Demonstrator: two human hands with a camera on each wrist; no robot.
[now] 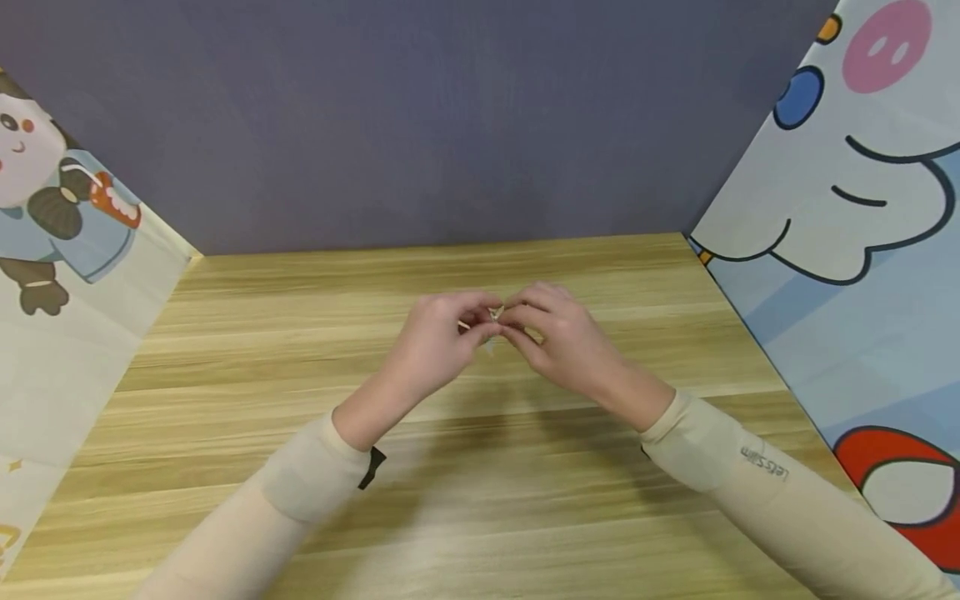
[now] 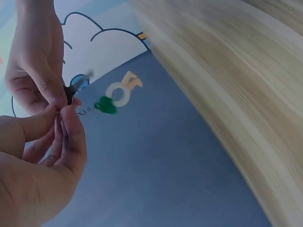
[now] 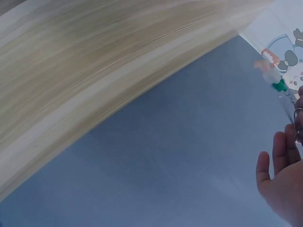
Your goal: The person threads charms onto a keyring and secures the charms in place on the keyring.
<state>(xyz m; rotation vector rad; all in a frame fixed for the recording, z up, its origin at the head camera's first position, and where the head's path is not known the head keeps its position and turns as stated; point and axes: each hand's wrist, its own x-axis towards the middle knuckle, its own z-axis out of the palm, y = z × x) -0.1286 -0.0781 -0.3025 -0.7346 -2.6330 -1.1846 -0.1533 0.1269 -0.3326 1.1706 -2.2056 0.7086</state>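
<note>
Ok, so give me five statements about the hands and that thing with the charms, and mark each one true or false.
1. The left hand and right hand meet at a small keychain, pinching it. True.

2. The charm nearest the fingertips is red. False: in the left wrist view it is green.

3. A white ring sits between the green charm and a peach-coloured piece. True.

4. Dark lettering is printed on the left sleeve. False: the lettering is on the right sleeve.

5. The table has a wood-grain top. True.
</note>
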